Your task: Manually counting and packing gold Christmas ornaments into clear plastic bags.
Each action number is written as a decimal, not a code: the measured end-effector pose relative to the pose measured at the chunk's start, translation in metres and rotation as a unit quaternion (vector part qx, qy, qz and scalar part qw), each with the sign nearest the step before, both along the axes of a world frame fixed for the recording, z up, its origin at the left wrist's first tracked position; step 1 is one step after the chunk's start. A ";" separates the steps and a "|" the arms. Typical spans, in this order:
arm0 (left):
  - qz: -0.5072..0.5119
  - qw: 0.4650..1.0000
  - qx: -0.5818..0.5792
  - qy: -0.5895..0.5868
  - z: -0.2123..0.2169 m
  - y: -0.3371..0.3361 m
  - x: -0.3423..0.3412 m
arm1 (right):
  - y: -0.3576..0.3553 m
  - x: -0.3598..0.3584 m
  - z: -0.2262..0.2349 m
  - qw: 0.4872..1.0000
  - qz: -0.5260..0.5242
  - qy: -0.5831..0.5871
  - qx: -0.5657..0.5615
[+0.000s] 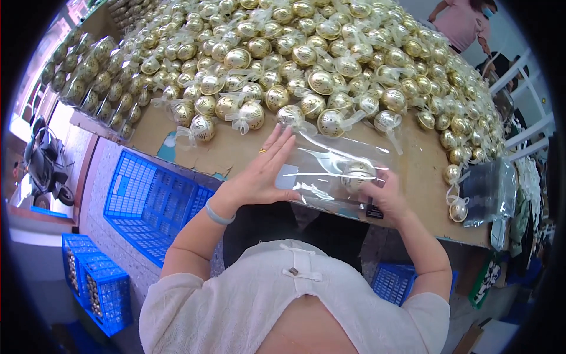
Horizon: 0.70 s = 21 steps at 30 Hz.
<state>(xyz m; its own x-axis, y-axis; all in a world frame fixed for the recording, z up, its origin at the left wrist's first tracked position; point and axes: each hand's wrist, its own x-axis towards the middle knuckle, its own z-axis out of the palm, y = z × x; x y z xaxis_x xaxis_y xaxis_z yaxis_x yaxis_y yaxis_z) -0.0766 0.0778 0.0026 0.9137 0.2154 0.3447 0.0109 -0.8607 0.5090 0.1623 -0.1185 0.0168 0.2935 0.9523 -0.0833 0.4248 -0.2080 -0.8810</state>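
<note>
A clear plastic sleeve (pixel 321 159) lies near the front edge of the cardboard-covered table, with bright reflections on it. My left hand (pixel 262 168) rests at its left end, fingers stretched out and thumb apart. At the other end, my right hand (pixel 386 192) is curled round a pale gold ball ornament (pixel 355 175), which appears to be inside the plastic. A small black piece (pixel 374 210) shows under my right hand; its kind is unclear. Just beyond the sleeve sit several gold balls with sheer ribbon bows, one gold ball (pixel 290 116) close to my left fingertips.
A large heap of gold balls (pixel 306 56) covers the table's far side. Packed balls (pixel 94 76) stand at the left, flat plastic sleeves (pixel 492 192) at the right. Blue crates (pixel 147 200) stand below on the left. Another person (pixel 466 23) is at the far right.
</note>
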 end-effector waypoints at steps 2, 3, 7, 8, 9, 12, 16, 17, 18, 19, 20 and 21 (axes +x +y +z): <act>-0.008 1.000 -0.025 0.005 0.001 0.000 -0.005 | 0.005 -0.018 0.019 0.931 -0.027 0.327 -0.159; -0.004 1.000 -0.025 0.007 0.002 0.000 -0.005 | 0.010 -0.019 0.016 0.930 -0.023 0.329 -0.160; -0.032 0.999 -0.026 0.007 0.004 -0.004 -0.001 | 0.030 -0.022 -0.005 0.954 0.182 -0.224 0.087; -0.027 0.999 -0.025 0.000 0.004 -0.005 0.000 | 0.039 -0.027 -0.009 0.959 0.167 -0.206 0.102; -0.022 0.999 -0.023 -0.006 0.003 -0.007 0.001 | 0.049 -0.034 -0.012 0.964 0.151 -0.187 0.117; -0.017 1.000 -0.005 -0.016 -0.001 -0.011 0.003 | 0.075 -0.054 -0.018 0.986 0.123 -0.060 0.099; -0.010 0.999 0.029 -0.020 -0.001 -0.014 0.006 | 0.093 -0.060 -0.029 0.980 0.103 0.164 0.046; -0.007 1.000 0.024 -0.013 0.000 -0.014 0.006 | 0.093 -0.056 -0.034 0.977 0.109 0.175 0.055; -0.001 1.000 0.018 -0.004 0.000 -0.015 0.006 | 0.093 -0.052 -0.038 0.973 0.118 0.187 0.063; 0.002 1.000 0.016 -0.005 0.001 -0.016 0.006 | 0.084 -0.045 -0.030 0.982 0.153 0.108 0.036; 0.007 1.000 0.017 0.001 0.002 -0.018 0.005 | 0.070 -0.030 -0.019 0.982 0.187 0.027 0.009; 0.013 1.000 0.018 0.007 0.004 -0.019 0.003 | 0.057 0.000 -0.013 0.971 0.214 0.069 -0.077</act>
<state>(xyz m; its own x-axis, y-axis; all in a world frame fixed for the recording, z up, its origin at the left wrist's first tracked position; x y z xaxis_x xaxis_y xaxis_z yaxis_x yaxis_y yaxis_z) -0.0731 0.0588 0.0063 0.9124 0.2277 0.3401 0.0410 -0.8776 0.4777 0.1623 -0.0610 0.0037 -0.1511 0.9580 -0.2439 0.3808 -0.1713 -0.9087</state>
